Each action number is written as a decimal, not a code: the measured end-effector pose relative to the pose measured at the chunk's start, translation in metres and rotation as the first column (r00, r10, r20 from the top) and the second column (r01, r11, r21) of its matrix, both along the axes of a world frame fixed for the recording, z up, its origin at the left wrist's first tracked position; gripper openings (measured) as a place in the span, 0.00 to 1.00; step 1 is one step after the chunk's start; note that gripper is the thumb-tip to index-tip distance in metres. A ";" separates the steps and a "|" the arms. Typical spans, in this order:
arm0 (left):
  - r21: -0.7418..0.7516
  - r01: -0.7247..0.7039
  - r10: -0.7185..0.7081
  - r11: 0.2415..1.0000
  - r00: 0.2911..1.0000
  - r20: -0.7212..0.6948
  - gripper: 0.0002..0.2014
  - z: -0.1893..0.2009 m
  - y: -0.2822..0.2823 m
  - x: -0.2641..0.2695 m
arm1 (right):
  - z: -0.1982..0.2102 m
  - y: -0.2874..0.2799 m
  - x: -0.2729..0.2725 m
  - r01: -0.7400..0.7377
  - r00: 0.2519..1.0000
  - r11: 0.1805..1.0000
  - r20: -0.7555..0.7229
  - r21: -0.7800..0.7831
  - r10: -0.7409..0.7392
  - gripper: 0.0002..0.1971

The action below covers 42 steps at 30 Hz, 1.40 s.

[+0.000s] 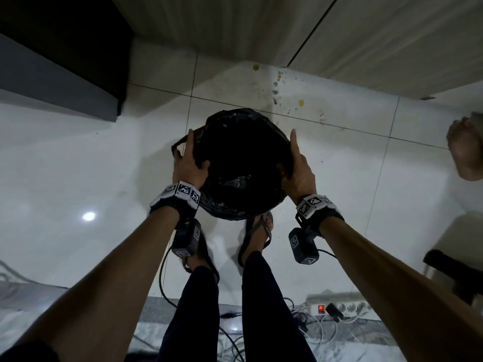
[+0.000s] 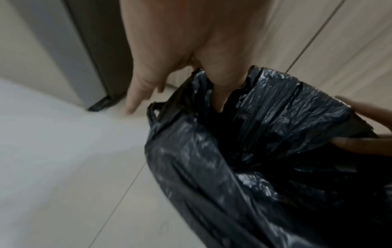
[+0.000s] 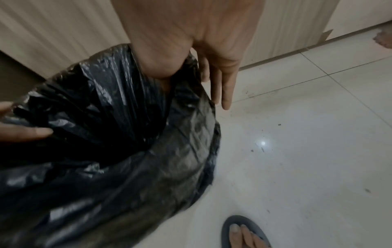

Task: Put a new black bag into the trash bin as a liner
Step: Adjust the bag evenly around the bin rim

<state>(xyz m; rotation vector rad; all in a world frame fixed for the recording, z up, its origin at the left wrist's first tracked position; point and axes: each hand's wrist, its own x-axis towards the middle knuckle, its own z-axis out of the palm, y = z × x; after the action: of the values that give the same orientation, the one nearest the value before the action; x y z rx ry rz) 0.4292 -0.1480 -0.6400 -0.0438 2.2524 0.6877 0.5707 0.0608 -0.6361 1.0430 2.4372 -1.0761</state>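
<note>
Head view. Bag [image 1: 245, 163]: black, mouth spread wide and round, at frame centre above a white tile floor [image 1: 78, 158]. The bin is not discernible under the plastic. Left hand [image 1: 189, 163]: at the bag's 9 o'clock edge, thumb hooked inside the rim, fingers down the outside, pinching the plastic. Right hand [image 1: 298, 168]: at the 3 o'clock edge, thumb inside, index finger straight along the outside, pinching the rim. Sandalled foot [image 1: 257, 236]: at 6 o'clock, just below the bag. Power strip [image 1: 339, 305]: at 5 o'clock, with cables.

Left wrist view. Left hand [image 2: 191, 50]: at 12 o'clock, thumb dipped inside the bag [image 2: 244, 159], fingers extended outside the rim towards the floor. Right hand's fingers [image 2: 360, 144]: at 3 o'clock, on the far rim.

Right wrist view. Right hand [image 3: 191, 42]: at 12 o'clock, thumb inside the bag [image 3: 106, 151], fingers straight down outside the rim. Left hand's fingers [image 3: 21, 130]: at 9 o'clock, on the opposite edge. Foot [image 3: 244, 233]: at 5 o'clock.
</note>
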 end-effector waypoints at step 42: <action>0.154 -0.358 0.378 0.921 0.917 -0.126 0.39 0.028 -0.068 -0.288 | 0.009 -0.048 -0.369 -0.173 0.984 0.981 0.031 -0.092 0.176 0.40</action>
<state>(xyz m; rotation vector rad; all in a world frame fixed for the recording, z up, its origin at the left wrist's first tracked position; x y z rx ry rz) 0.1415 -0.2157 -0.6115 -0.3744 2.3662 1.0674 0.2020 0.0131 -0.6275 0.7979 2.3758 -1.0842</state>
